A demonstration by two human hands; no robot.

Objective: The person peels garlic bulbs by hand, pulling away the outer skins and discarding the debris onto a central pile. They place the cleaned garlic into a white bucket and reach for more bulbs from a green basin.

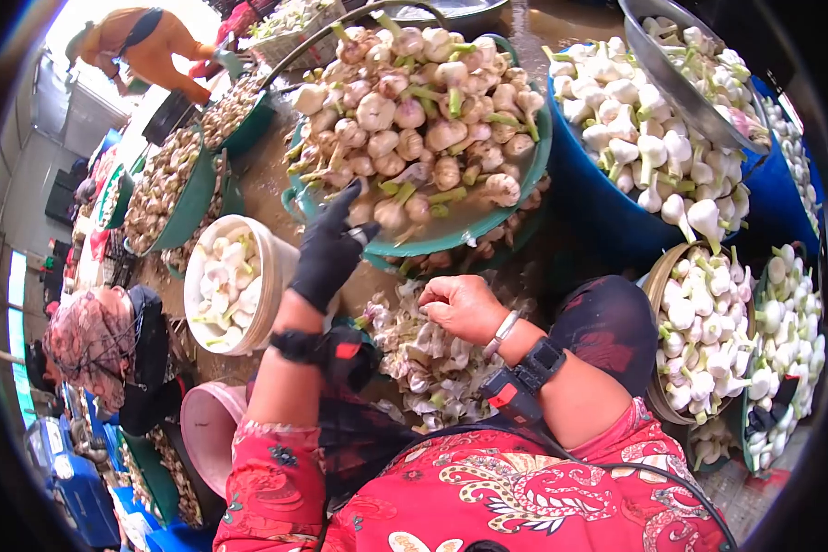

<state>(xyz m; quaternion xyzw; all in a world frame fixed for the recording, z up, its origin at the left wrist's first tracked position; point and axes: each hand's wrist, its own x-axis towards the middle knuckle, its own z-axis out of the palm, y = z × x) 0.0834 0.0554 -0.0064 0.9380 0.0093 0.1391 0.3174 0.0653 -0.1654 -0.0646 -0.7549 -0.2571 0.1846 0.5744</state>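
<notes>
Black-gloved, my left hand (327, 253) stretches its fingers open and empty at the green basin (451, 241) of garlic bulbs (414, 120). My right hand (465, 308) curls closed over peelings (432, 363). Best, I judge, to take one rim-side bulb cleanly.

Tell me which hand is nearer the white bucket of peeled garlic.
Left. The gloved left hand is raised just beside the white bucket, close to its right wall. The bare right hand lies farther right, over the heap of garlic skins.
</notes>
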